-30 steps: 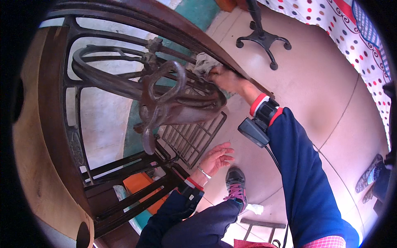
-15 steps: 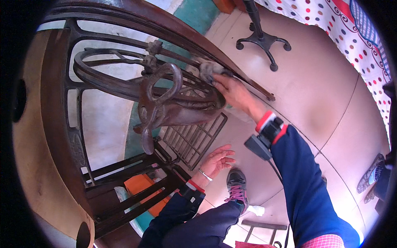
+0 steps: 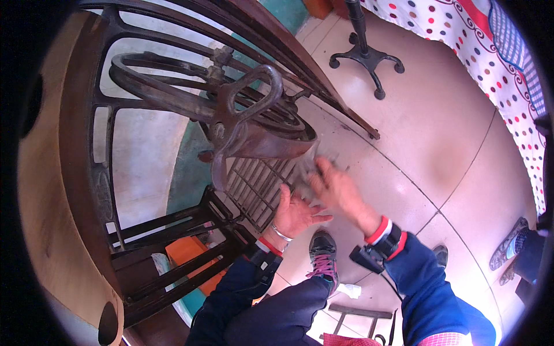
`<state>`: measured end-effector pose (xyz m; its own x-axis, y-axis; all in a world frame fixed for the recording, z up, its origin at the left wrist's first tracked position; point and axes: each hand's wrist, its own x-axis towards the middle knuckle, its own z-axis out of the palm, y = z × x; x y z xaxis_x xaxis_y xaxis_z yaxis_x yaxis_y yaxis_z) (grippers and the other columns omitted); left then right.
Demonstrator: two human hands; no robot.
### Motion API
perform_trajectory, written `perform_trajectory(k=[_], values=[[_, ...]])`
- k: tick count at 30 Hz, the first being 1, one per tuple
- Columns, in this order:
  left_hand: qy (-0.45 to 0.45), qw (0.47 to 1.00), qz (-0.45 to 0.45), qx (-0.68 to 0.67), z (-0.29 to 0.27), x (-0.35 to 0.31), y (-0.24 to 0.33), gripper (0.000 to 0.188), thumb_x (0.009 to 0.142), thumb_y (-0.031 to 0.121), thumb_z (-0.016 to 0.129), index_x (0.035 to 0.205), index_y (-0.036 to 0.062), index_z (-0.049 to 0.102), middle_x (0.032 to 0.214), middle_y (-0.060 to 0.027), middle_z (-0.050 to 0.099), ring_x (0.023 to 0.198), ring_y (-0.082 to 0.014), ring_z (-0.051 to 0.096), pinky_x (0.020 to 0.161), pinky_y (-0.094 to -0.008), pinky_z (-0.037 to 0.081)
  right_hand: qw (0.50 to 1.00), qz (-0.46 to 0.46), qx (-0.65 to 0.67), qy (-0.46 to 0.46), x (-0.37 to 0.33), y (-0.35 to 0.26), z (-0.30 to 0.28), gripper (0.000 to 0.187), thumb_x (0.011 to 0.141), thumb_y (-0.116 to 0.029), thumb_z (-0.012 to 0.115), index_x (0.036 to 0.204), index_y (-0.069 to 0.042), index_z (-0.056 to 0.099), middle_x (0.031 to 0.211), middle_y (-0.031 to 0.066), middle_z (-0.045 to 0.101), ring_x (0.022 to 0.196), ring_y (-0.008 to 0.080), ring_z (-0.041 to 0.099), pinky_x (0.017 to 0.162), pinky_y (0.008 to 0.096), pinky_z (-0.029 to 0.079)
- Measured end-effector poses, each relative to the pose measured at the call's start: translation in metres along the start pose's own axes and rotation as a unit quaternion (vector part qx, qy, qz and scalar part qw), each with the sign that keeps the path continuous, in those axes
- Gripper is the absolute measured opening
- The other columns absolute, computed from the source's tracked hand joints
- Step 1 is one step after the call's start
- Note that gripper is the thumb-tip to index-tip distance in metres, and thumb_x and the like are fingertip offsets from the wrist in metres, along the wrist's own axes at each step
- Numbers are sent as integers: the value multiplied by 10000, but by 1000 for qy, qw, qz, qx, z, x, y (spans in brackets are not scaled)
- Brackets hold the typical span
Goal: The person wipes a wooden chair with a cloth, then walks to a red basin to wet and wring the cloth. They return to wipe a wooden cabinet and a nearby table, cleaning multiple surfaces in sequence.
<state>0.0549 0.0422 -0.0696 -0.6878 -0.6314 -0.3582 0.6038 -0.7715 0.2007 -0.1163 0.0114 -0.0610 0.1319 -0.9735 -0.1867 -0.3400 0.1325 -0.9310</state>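
Observation:
A dark cast-iron treadle stand with a large wheel (image 3: 167,98) fills the left half. My right hand (image 3: 343,193) is just off the wheel's lower right rim, its fingers bent over a grey rag (image 3: 311,167) that is smeared by motion. Close beside it, my left hand (image 3: 294,216) is open, palm up and fingers spread, holding nothing. It is near the slatted foot treadle (image 3: 259,187). A looped iron bracket (image 3: 254,104) stands out in front of the wheel. Whether the rag touches my left fingers, I cannot tell.
A wooden board (image 3: 63,190) edges the stand at left. Below it are dark slats (image 3: 167,277) and an orange box (image 3: 193,259). A black footed stand (image 3: 366,57) is on the tiled floor at the back. Polka-dot cloth (image 3: 450,34) hangs at right, near another person's shoe (image 3: 511,248).
My right hand has come away from the stand's long rail, down and toward me, with the rag. My left hand has turned palm up and opened wider. The wheel and bracket appear shifted.

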Motion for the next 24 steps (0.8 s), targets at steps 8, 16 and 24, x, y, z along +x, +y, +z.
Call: perform_trajectory(k=[8, 16, 24], values=[[264, 956, 93, 82, -25, -7, -11, 363, 921, 262, 354, 1182, 64, 510, 1175, -88, 563, 1057, -228, 556, 916, -367, 460, 991, -73, -94, -56, -56, -12, 6, 462, 800, -254, 628, 1192, -77, 459, 1044, 238, 558, 987, 390, 540, 790, 439, 447], [180, 961, 132, 163, 7, -8, -25, 405, 929, 265, 430, 1284, 70, 447, 1250, -78, 520, 1123, -209, 522, 977, -371, 421, 978, -30, 204, -13, -68, 0, 8, 661, 762, -155, 678, 1345, -68, 380, 1293, 178, 446, 1168, 353, 465, 983, 382, 387], [222, 926, 182, 244, 7, -15, -16, 438, 935, 398, 442, 1281, 130, 454, 1231, -33, 527, 1109, -197, 531, 899, -395, 480, 994, -59, 62, 64, -43, 4, 11, 536, 752, -66, 608, 1269, -128, 479, 1145, 157, 522, 885, 341, 600, 780, 398, 492]])
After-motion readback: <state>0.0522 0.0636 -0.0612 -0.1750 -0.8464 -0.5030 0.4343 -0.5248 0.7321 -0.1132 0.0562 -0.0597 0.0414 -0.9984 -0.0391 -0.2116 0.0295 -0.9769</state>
